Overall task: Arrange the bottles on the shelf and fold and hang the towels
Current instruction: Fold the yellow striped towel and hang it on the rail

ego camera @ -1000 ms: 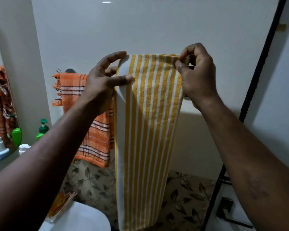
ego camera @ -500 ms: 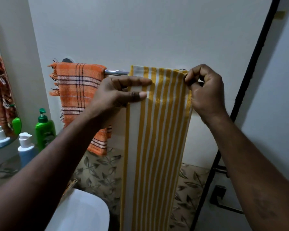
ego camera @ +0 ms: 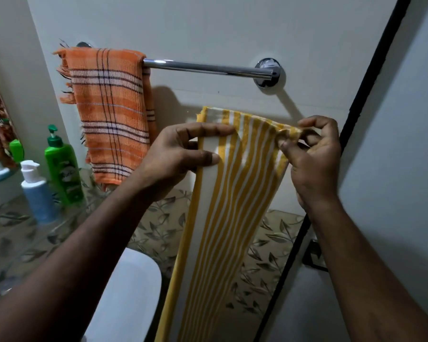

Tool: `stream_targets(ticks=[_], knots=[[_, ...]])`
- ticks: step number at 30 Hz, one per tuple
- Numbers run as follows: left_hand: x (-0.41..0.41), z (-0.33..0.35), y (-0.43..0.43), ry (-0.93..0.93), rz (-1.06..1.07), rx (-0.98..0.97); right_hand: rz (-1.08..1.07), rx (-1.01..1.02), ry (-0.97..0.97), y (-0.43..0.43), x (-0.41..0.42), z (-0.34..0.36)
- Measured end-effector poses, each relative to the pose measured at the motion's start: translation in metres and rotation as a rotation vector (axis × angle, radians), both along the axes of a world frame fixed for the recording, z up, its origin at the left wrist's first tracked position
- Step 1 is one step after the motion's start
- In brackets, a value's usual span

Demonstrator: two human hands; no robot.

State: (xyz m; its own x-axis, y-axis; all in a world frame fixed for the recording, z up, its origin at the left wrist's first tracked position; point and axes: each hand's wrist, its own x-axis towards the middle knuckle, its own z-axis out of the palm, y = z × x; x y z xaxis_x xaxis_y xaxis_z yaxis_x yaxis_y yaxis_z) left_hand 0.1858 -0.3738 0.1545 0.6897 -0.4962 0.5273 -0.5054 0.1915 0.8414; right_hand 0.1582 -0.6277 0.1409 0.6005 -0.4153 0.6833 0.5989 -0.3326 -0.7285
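White wall is carrying a rail (ego camera: 208, 69); orange towel (ego camera: 109, 107) is hanging over its 9 o'clock end, green bottle (ego camera: 64, 169) and blue bottle (ego camera: 37, 193) standing at 8 o'clock. Yellow towel (ego camera: 232, 193) is hanging below the rail, off it. Left hand (ego camera: 178, 154) is gripping its 9 o'clock top edge, fingers together; right hand (ego camera: 311, 159) is pinching the 3 o'clock corner.

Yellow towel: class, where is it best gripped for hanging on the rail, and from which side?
Probably its two top corners, pinched from the front: the yellow towel hangs long and narrow below the rail, and a spread top edge lifts over easily.
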Motion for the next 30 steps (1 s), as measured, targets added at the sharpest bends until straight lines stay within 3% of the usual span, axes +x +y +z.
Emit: stream_targets(ticks=[2, 6, 13, 19, 23, 27, 30], knots=[[0.001, -0.001, 0.001, -0.025, -0.006, -0.017, 0.092, 0.076, 0.073, 0.001, -0.001, -0.005], [0.003, 0.018, 0.003, -0.105, -0.003, 0.006, 0.361, 0.032, 0.33, 0.01, -0.002, -0.01], [0.025, 0.07, 0.034, -0.098, 0.141, 0.085, 0.332, -0.026, 0.11, 0.024, 0.006, 0.036], [0.057, 0.136, 0.044, -0.163, 0.227, 0.139, -0.017, -0.257, -0.035, 0.042, 0.037, 0.099], [0.085, 0.173, 0.043, -0.136, 0.359, 0.184, -0.269, -0.529, -0.126, 0.05, 0.067, 0.147], [0.114, 0.169, 0.032, -0.27, 0.655, 0.445, -0.432, -0.843, -0.023, 0.062, 0.084, 0.159], [0.124, 0.163, 0.034, -0.18, 0.674, 0.34, -0.457, -0.914, 0.129, 0.062, 0.089, 0.169]])
